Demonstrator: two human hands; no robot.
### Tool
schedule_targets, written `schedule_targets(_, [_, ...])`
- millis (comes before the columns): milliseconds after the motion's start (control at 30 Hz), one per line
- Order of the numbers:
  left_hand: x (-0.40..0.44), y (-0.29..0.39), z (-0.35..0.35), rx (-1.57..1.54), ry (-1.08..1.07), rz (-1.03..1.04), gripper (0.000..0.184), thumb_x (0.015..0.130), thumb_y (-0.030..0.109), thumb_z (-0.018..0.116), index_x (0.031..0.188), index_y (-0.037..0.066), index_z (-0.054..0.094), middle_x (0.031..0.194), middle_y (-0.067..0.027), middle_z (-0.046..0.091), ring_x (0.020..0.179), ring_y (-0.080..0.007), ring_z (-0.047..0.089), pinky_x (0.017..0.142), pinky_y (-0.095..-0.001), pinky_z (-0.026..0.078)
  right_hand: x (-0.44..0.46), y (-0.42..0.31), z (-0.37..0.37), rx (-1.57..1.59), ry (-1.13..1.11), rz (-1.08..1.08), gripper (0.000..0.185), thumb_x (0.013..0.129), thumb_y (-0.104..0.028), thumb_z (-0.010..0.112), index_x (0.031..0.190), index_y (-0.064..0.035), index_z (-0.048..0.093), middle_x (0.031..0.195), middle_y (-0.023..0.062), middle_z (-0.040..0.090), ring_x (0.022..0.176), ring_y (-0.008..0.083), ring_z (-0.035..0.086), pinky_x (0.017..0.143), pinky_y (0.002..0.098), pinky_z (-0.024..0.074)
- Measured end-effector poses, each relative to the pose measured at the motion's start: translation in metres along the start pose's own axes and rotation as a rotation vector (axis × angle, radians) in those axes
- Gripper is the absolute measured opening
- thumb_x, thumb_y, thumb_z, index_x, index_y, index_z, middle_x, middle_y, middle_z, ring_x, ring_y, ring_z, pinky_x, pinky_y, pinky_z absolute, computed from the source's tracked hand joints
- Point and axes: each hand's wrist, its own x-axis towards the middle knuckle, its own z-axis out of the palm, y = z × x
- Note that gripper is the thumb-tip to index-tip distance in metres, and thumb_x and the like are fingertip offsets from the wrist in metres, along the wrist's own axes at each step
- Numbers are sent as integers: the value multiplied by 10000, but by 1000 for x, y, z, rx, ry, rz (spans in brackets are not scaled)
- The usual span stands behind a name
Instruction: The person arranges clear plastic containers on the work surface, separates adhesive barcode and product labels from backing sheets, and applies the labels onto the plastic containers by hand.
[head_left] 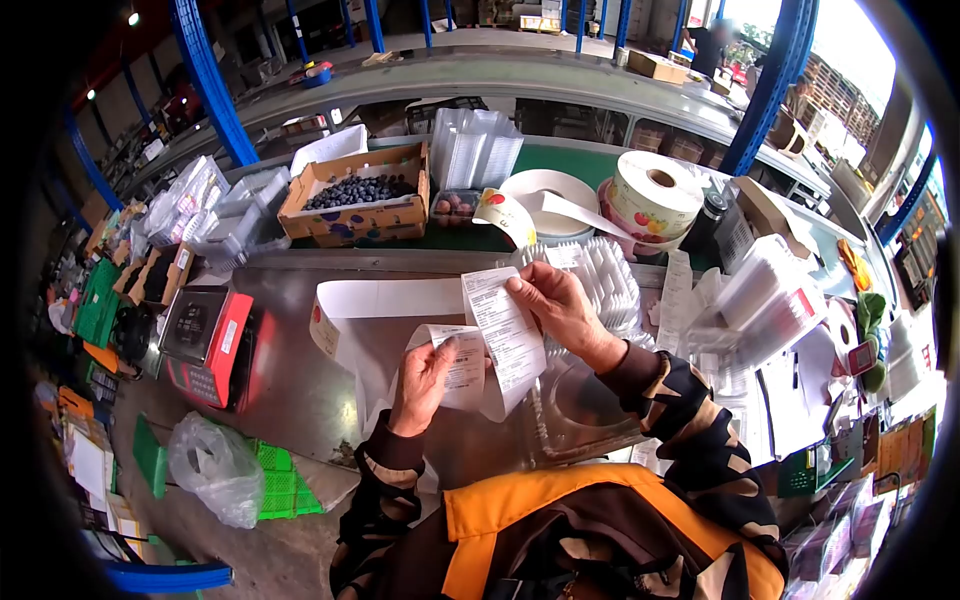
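A printed paper label strip (506, 335) hangs between my hands above the metal worktable (290, 400), small lines of text on its face. My right hand (562, 308) pinches its upper end between thumb and fingers. Lower and to the left, my left hand (424, 386) grips another printed part of the strip, thumb on top. A long white strip of paper (400, 297) curls over the table behind my left hand; I cannot tell whether it joins the held piece. Clear plastic clamshells (600, 285) are stacked just behind my right hand.
A red scale (205, 345) stands left. Behind are a cardboard box of dark blue berries (360, 190), clear plastic containers (475, 145) and a label roll (655, 195). More clamshells (770, 300) lean at right. A plastic bag (215, 470) lies by a green crate (285, 485).
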Motion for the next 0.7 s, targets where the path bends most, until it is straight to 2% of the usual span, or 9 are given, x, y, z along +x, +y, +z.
schedule_targets(100, [1, -13, 30, -308, 84, -62, 374, 1015, 303, 527, 1125, -36, 636, 1008, -19, 677, 877, -84, 589, 818, -233, 456, -7, -13, 10, -522, 54, -128, 270, 941, -223, 655, 832, 11, 575, 649, 73, 573, 535, 98, 461, 496, 293, 412])
schedule_targets(133, [1, -3, 39, -409, 60, -102, 305, 990, 259, 581, 1125, -8, 644, 1017, -15, 676, 882, -80, 600, 818, -238, 472, -8, -16, 12, -579, 77, -163, 263, 933, -203, 657, 831, 19, 557, 639, 122, 556, 522, 120, 465, 497, 310, 417])
schedule_targets(233, [6, -16, 47, -320, 39, -7, 227, 951, 187, 643, 1113, 29, 653, 1016, -10, 681, 892, -72, 606, 834, -244, 484, -3, -6, 7, -454, 51, -185, 267, 942, -241, 652, 917, 6, 555, 654, 105, 578, 530, 122, 483, 501, 305, 426])
schedule_targets(267, [10, -20, 48, -370, 135, 45, 190, 916, 130, 680, 1089, 55, 659, 1019, -12, 687, 906, -77, 622, 838, -257, 506, -9, -22, 6, -269, 3, 21, 304, 931, -275, 673, 992, -17, 523, 708, 85, 607, 578, 106, 511, 531, 287, 452])
schedule_targets(367, [14, -4, 42, -525, 277, 5, 169, 926, 130, 664, 1083, 65, 659, 1008, -14, 689, 911, -94, 637, 821, -265, 522, -19, -18, -3, -363, -162, -162, 340, 900, -276, 712, 1006, -37, 494, 767, 68, 624, 638, 88, 541, 573, 259, 474])
schedule_targets(400, [14, 0, 40, -510, 276, -6, 170, 928, 138, 659, 1081, 65, 654, 999, -15, 685, 899, -102, 647, 790, -270, 536, -27, -23, -5, -322, -218, -119, 326, 859, -195, 759, 962, -45, 488, 787, 50, 626, 685, 76, 561, 607, 252, 485])
schedule_targets(500, [13, -4, 34, -520, 168, -13, 178, 931, 151, 654, 1086, 65, 647, 998, -10, 680, 881, -98, 647, 775, -267, 539, -29, -22, -2, -432, -253, -167, 307, 834, -116, 768, 976, -57, 503, 784, 36, 626, 696, 86, 582, 624, 268, 497])
schedule_targets(633, [14, -9, 27, -519, 157, -109, 176, 932, 155, 648, 1082, 62, 648, 999, -11, 681, 873, -102, 649, 771, -262, 536, -30, -32, -1, -556, -305, -256, 359, 785, -56, 764, 1101, -98, 598, 785, 47, 633, 643, 167, 607, 618, 288, 505])
schedule_targets(700, [14, -13, 29, -497, 147, -84, 167, 936, 155, 642, 1074, 61, 653, 995, -13, 685, 873, -101, 650, 767, -261, 535, -29, -24, -2, -641, -295, -343, 315, 769, -65, 767, 1054, -104, 641, 790, 53, 629, 655, 206, 622, 614, 301, 509])
